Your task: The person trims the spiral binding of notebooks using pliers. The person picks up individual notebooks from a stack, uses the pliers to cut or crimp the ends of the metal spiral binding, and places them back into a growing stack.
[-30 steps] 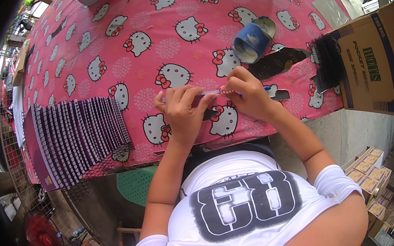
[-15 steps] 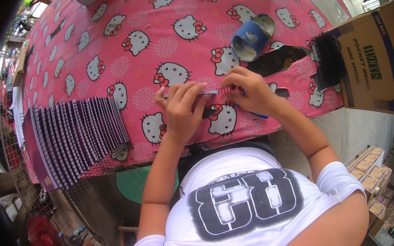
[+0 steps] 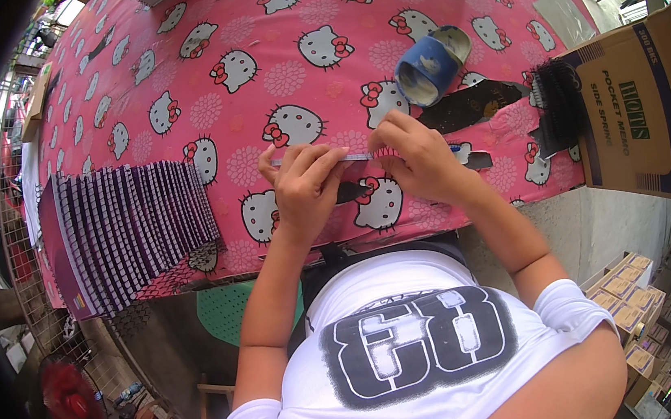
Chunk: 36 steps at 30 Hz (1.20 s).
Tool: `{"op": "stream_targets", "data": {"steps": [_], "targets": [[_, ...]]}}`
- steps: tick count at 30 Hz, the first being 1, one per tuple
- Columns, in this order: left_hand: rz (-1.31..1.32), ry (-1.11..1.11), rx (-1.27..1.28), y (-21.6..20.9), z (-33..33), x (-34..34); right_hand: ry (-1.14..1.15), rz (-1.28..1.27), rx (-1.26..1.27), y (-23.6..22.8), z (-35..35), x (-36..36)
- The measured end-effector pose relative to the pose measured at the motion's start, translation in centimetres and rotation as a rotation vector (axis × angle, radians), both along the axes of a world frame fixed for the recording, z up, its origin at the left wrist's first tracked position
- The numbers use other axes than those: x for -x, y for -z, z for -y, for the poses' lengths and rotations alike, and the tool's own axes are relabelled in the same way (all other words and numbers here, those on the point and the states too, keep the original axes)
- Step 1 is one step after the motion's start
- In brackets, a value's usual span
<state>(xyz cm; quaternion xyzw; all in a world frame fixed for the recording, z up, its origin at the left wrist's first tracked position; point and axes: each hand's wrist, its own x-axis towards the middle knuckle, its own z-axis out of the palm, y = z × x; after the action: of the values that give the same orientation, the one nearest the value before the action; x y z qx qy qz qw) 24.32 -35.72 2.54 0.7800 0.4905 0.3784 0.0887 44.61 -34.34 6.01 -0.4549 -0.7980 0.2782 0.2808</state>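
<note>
The pad [image 3: 357, 157] lies edge-on between the hands, just above the near part of the desk [image 3: 367, 42]. Around it on this desk, we see the box [image 3: 644, 107] at the far right, the pile of pads [image 3: 137, 230] fanned out at the left, the black wires [image 3: 560, 104] against the box, and the slipper [image 3: 427, 71] beyond the right hand [image 3: 420, 156]. Our left hand [image 3: 304, 184] pinches the pad, thumb on the near side and fingers over the far side; the right has its fingertips bunched at the coil [image 3: 380, 154], though we cannot tell whether they close on it. Something blue [image 3: 455, 148] shows just beside that hand, too hidden to name. We judge the step in hand to be working the coil at the pad's right end; the next move seems to call for a steady left pinch and small, precise right fingertips.
</note>
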Motion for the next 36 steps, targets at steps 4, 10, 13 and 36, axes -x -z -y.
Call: {"op": "stream_targets", "data": {"steps": [4, 10, 13, 36], "targets": [[-0.006, -0.045, 0.005, -0.1, 0.4, -0.1, 0.037, 0.014, -0.023, 0.0, 0.0, 0.8], [0.055, -0.091, 0.056, -0.2, 0.7, -0.3, 0.033, 0.052, -0.100, -0.1, -0.1, 1.6], [0.090, -0.071, 0.078, 0.3, 0.6, -0.1, 0.044, 0.029, -0.192, 0.3, -0.1, 2.1], [0.100, -0.035, 0.032, 0.6, 0.3, 0.5, 0.039, 0.020, -0.250, 0.3, 0.4, 2.9]]}}
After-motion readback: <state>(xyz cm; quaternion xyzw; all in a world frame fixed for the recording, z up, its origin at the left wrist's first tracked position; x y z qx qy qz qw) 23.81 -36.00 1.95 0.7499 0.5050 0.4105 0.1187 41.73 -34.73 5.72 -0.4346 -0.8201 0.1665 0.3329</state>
